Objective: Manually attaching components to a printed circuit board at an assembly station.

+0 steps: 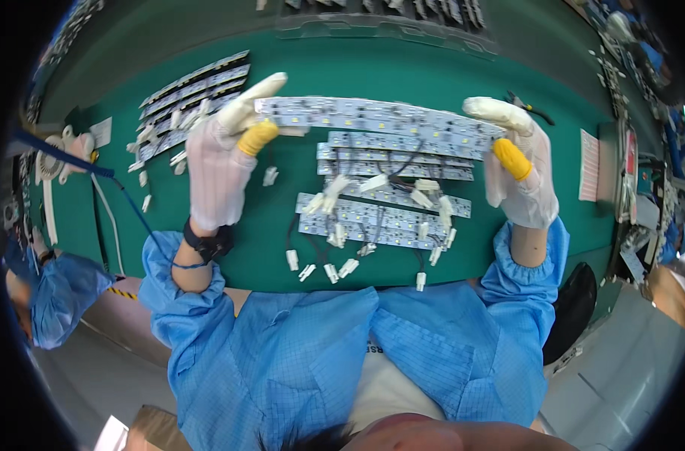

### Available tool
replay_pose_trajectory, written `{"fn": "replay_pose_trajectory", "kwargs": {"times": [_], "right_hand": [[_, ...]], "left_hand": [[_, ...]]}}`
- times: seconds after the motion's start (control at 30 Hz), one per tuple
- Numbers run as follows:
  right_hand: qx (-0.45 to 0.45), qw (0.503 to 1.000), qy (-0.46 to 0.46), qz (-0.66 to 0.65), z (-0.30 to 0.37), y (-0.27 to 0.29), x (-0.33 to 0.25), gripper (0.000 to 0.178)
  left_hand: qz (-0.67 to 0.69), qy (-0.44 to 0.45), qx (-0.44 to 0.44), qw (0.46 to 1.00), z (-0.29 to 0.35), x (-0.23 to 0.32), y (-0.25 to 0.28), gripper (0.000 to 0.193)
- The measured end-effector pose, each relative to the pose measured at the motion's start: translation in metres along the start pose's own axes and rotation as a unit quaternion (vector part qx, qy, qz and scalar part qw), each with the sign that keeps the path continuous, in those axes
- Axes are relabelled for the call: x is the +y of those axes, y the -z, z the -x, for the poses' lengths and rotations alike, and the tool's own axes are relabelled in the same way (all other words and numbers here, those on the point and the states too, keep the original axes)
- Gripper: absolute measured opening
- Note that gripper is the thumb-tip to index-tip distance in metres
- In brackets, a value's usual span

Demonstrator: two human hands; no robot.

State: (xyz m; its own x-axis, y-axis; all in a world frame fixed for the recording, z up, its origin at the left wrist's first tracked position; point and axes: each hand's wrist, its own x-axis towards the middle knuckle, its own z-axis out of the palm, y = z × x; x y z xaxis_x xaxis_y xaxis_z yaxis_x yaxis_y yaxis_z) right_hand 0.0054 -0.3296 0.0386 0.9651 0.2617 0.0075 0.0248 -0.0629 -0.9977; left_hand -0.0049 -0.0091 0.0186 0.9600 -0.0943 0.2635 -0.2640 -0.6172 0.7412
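Note:
Between my two gloved hands a long white LED circuit board strip (372, 116) is held up above the green mat. My left hand (226, 158) pinches its left end, a yellow cot on the thumb; a black wrist strap circles that wrist. The right end sits in my right hand (519, 161), whose thumb also wears a yellow cot. Below the held strip lie several similar LED strips (387, 218) in a loose stack. Their dark wires and white plug connectors (331, 272) trail toward me.
At the left, several more LED strips (196, 90) lie fanned out with connectors. Pliers (534, 113) rest at the far right. A clear tray (387, 28) of parts stands at the back. A small fan (53, 158) and blue cord (132, 203) are on the left, near another person's sleeve (68, 297).

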Motion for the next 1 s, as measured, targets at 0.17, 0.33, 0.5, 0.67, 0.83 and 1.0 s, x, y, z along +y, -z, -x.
{"fn": "replay_pose_trajectory", "kwargs": {"times": [0.17,0.33,0.5,0.67,0.83,1.0], "right_hand": [[-0.080,0.996,-0.032,-0.018,0.002,-0.003,-0.014,0.068],[-0.071,0.997,0.023,0.031,-0.008,0.005,-0.001,0.081],[-0.015,0.999,-0.022,-0.022,-0.009,-0.003,0.007,0.087],[-0.045,0.995,-0.072,-0.050,-0.001,0.012,0.011,0.071],[-0.097,0.989,0.013,-0.114,0.004,0.010,0.015,0.062],[-0.080,0.973,-0.021,-0.213,0.007,0.005,0.020,0.055]], "left_hand": [[-0.014,0.049,-0.026,0.998,-0.003,-0.003,0.001,0.046],[0.397,0.009,-0.062,0.916,0.011,-0.010,-0.005,0.069],[0.322,0.041,-0.077,0.943,0.009,-0.013,-0.008,0.059],[0.222,-0.006,-0.048,0.974,0.010,-0.021,-0.011,0.051],[0.041,0.007,0.021,0.999,0.007,-0.006,-0.009,0.036],[0.229,0.104,0.017,0.968,0.009,-0.004,-0.021,0.051]]}}
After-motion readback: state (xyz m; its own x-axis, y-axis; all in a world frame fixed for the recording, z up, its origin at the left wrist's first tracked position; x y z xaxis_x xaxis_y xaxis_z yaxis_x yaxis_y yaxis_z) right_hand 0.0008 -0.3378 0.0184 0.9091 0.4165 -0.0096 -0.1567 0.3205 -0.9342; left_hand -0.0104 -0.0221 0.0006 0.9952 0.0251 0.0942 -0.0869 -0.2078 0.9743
